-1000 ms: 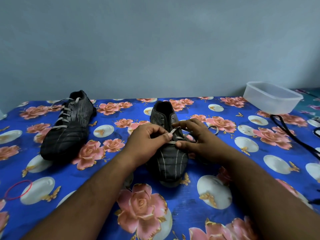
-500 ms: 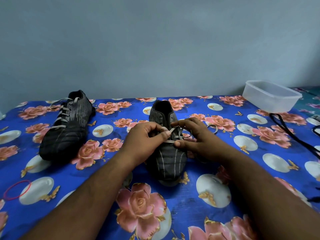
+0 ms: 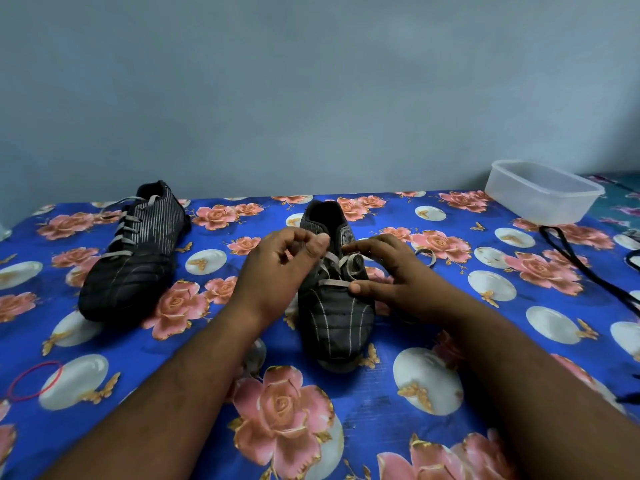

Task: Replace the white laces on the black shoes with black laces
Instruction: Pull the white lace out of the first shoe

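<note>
- Over the middle of the tabletop (image 3: 104, 341), our left hand (image 3: 277, 271) is curled, thumb and forefinger pinching a strand of the white lace (image 3: 334, 283) and drawing it up and away from the eyelets.
- Our right hand (image 3: 391, 271) steadies the near shoe (image 3: 334, 299): the thumb presses on the lowest lace bar, and the curled fingers hook a loose loop of the same lace.
- That shoe stands upright, toe toward us; we judge it about half unlaced, with only 1 or 2 crossings left near the toe.
- The lace is flat, soft and light. It should slide freely if pulled straight along its run, but it may snag where it twists at an eyelet, so we would take hold close to the eyelet, not at the far end.
- The shoe looks light enough to skid on the cloth, so 1 hand should pin it.
- Well to the left lies the 2nd shoe (image 3: 135, 251), fully laced in white.
- At the right edge trail the black laces (image 3: 585, 268), just beside a clear plastic tub (image 3: 540, 192).
- A red rubber band (image 3: 33, 381) lies at near left.
</note>
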Action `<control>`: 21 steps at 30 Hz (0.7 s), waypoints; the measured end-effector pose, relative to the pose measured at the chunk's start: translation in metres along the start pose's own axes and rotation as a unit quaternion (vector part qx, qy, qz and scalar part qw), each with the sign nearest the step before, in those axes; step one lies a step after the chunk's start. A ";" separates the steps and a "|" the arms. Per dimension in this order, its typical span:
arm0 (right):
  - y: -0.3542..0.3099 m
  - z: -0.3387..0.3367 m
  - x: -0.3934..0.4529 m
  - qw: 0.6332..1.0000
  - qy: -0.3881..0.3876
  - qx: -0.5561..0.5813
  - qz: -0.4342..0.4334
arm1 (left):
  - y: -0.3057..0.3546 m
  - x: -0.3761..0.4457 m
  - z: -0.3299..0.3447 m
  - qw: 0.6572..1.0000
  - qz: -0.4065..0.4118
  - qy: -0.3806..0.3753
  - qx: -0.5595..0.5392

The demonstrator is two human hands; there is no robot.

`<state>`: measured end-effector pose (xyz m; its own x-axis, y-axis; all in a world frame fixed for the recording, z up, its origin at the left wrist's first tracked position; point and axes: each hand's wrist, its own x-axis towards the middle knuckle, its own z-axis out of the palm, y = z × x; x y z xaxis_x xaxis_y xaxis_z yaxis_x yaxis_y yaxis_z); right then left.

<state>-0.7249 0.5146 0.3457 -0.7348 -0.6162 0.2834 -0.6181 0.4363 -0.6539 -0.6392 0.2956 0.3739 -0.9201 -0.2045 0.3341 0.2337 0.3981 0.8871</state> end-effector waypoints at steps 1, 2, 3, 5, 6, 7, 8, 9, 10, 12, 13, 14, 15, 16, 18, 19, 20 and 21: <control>0.000 0.000 0.000 1.000 0.001 -0.002 -0.002 | -0.002 0.000 0.000 0.999 0.022 -0.009 0.047; 0.000 0.000 0.000 1.000 0.003 -0.004 -0.004 | -0.003 -0.001 0.000 0.996 0.040 -0.016 0.079; 0.000 0.000 0.000 1.000 0.004 -0.006 -0.005 | -0.004 -0.001 0.001 0.994 0.052 -0.020 0.090; 0.001 0.000 0.000 1.000 0.004 -0.009 -0.004 | -0.002 -0.003 0.003 0.992 0.075 -0.029 0.095; 0.001 0.000 0.000 1.000 0.003 -0.010 -0.003 | -0.001 -0.003 0.004 0.991 0.087 -0.035 0.100; 0.001 0.000 0.001 1.000 0.002 -0.012 -0.003 | 0.000 -0.004 0.004 0.989 0.096 -0.041 0.104; 0.001 0.000 0.001 1.000 0.001 -0.015 -0.005 | 0.000 -0.004 0.004 0.988 0.102 -0.047 0.105; 0.001 0.000 0.001 1.000 0.002 -0.017 -0.006 | 0.000 -0.004 0.004 0.987 0.104 -0.053 0.111; 0.000 0.000 0.001 1.000 0.002 -0.017 -0.005 | 0.000 -0.004 0.003 0.984 0.109 -0.058 0.129; 0.000 -0.001 0.000 1.000 0.000 -0.017 -0.003 | -0.002 -0.006 0.004 0.972 0.122 -0.064 0.192; 0.000 -0.001 0.000 1.000 0.000 -0.018 -0.004 | -0.003 -0.006 0.005 0.965 0.129 -0.062 0.219; 0.000 -0.001 0.000 1.000 0.000 -0.019 -0.005 | -0.003 -0.006 0.005 0.960 0.135 -0.054 0.238; 0.000 -0.001 0.000 1.000 0.001 -0.017 -0.005 | -0.003 -0.005 0.006 0.959 0.138 -0.042 0.242; -0.001 -0.001 0.000 1.000 0.000 -0.014 -0.004 | -0.003 -0.004 0.005 0.965 0.135 -0.030 0.225; -0.002 -0.001 0.000 1.000 -0.002 -0.010 -0.002 | -0.007 -0.001 0.002 0.985 0.098 -0.011 0.140; -0.001 -0.002 0.000 1.000 -0.003 -0.009 -0.002 | -0.007 0.000 0.001 0.991 0.078 -0.004 0.105; -0.002 -0.002 -0.001 1.000 -0.005 -0.008 -0.001 | -0.008 0.000 0.001 0.994 0.062 0.004 0.089; -0.002 -0.002 -0.001 1.000 -0.007 -0.006 0.001 | -0.007 0.001 0.000 0.996 0.048 0.005 0.075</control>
<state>-0.7238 0.5159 0.3479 -0.7316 -0.6249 0.2725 -0.6207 0.4453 -0.6454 -0.6415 0.2930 0.3676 -0.8924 -0.1666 0.4193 0.2712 0.5446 0.7936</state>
